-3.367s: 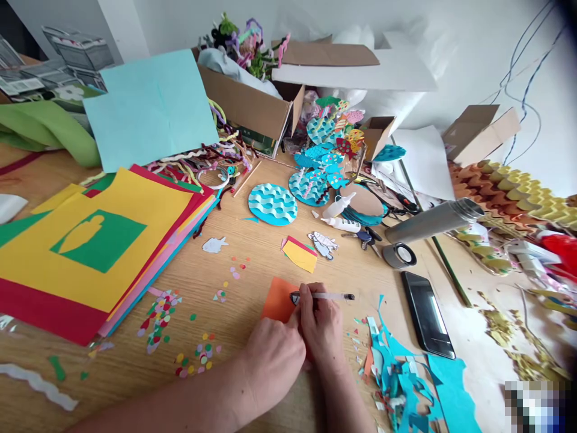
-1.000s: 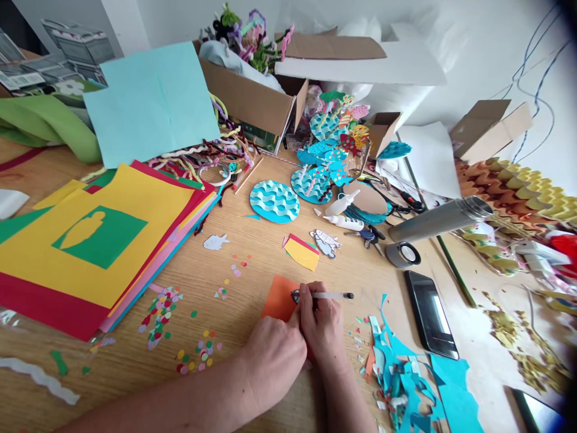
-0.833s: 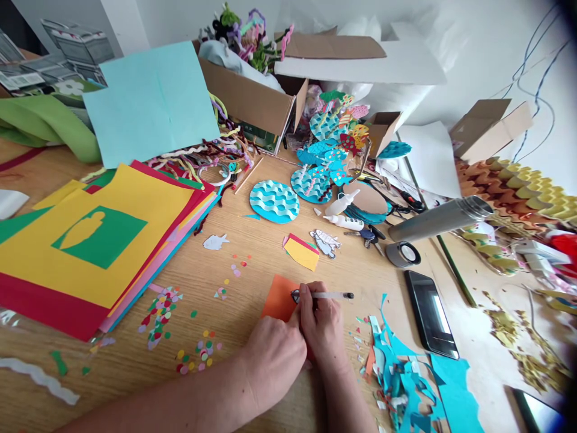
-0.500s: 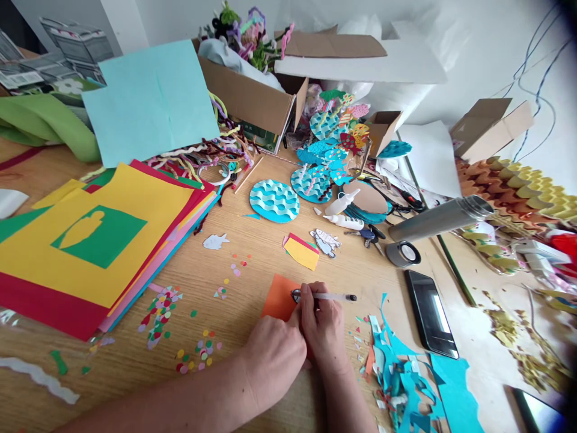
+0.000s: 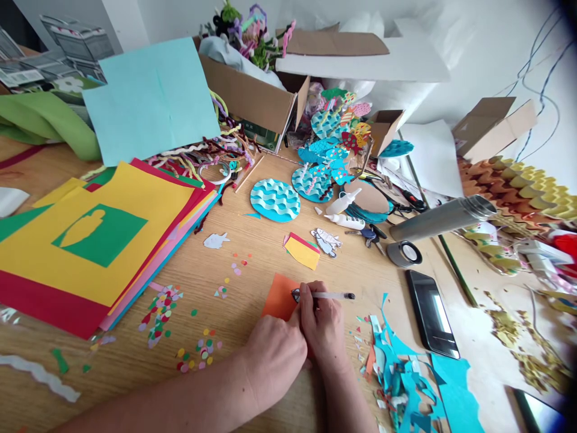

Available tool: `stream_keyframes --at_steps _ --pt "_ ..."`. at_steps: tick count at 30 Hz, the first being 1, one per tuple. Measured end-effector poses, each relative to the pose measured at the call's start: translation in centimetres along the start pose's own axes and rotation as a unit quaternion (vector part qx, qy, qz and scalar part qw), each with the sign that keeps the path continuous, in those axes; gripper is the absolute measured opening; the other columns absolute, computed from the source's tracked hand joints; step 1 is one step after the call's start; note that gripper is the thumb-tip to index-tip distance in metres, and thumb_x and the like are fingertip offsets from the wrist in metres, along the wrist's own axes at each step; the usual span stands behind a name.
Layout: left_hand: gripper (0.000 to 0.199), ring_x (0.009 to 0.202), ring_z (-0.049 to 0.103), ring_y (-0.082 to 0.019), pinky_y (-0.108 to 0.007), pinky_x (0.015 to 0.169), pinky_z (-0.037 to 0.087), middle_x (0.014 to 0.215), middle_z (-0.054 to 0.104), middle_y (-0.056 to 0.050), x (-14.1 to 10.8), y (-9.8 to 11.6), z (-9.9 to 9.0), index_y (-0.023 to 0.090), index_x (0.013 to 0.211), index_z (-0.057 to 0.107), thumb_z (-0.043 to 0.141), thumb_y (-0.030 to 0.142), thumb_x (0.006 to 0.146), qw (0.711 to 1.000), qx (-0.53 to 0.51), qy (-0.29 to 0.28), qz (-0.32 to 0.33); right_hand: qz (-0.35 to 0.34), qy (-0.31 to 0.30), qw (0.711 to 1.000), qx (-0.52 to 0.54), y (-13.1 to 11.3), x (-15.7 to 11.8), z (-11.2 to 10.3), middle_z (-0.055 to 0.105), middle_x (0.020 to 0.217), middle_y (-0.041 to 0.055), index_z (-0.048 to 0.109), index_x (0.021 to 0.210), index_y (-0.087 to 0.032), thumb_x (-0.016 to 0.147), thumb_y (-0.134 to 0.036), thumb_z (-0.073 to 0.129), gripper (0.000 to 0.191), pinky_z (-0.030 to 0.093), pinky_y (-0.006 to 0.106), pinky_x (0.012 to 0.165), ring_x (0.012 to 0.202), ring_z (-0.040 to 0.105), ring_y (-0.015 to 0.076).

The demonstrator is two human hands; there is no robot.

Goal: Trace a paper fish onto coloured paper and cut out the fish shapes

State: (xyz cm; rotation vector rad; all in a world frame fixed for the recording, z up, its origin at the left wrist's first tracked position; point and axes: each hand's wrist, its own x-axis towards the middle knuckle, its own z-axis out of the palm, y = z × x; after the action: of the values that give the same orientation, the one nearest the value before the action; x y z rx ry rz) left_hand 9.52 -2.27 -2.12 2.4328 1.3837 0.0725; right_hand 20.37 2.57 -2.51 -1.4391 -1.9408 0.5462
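Note:
My right hand (image 5: 323, 319) is closed around a pen (image 5: 333, 295) with a clear barrel and a dark end, its tip hidden by the fingers. Beneath both hands lies a piece of orange paper (image 5: 280, 294) on the wooden table. My left hand (image 5: 278, 352) is curled, pressing the orange paper down, its fingertips against those of the right. A small white cutout with dark outlines (image 5: 296, 294) shows at the right fingertips, on top of the orange paper. Just beyond are small yellow and red paper pieces (image 5: 302, 252) and drawn fish cutouts (image 5: 326, 240).
Stacked coloured paper (image 5: 135, 186) covers the left side, with confetti dots (image 5: 162, 310) nearer. Blue scraps (image 5: 406, 379) and a phone (image 5: 431, 313) lie at right. Glue bottles (image 5: 345, 221), a steel flask (image 5: 442, 218), blue wavy ovals (image 5: 274, 200) and a cardboard box (image 5: 247, 90) stand farther back.
Almost nothing differs. Both hands keep their places on the orange paper, and the pen's dark end has shifted very slightly. The whole view has moved a touch.

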Motion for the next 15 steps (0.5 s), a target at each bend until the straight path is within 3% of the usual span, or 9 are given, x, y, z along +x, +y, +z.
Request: stream_keyframes --at_steps 10,15 --pt "0.021 0.054 0.057 -0.017 -0.028 0.045 0.032 0.078 0.063 -0.009 0.03 0.01 -0.73 0.013 0.094 0.068 0.055 0.029 0.087 0.999 -0.012 -0.035 -0.005 -0.008 -0.003 1.000 -0.014 0.02 -0.02 -0.11 0.060 0.061 0.0006 0.050 0.074 -0.020 0.096 -0.028 0.042 0.025 0.040 0.025 0.052 0.051 0.057 0.0129" --pt "0.021 0.057 0.058 -0.017 -0.028 0.046 0.031 0.080 0.063 -0.011 -0.11 0.02 -0.58 0.013 0.095 0.068 0.056 0.029 0.087 1.000 -0.003 -0.014 0.001 -0.003 -0.010 1.000 -0.022 -0.06 0.03 -0.15 0.057 0.059 -0.0002 0.048 0.072 -0.020 0.096 -0.029 0.041 0.027 0.039 0.025 0.051 0.049 0.054 0.0124"
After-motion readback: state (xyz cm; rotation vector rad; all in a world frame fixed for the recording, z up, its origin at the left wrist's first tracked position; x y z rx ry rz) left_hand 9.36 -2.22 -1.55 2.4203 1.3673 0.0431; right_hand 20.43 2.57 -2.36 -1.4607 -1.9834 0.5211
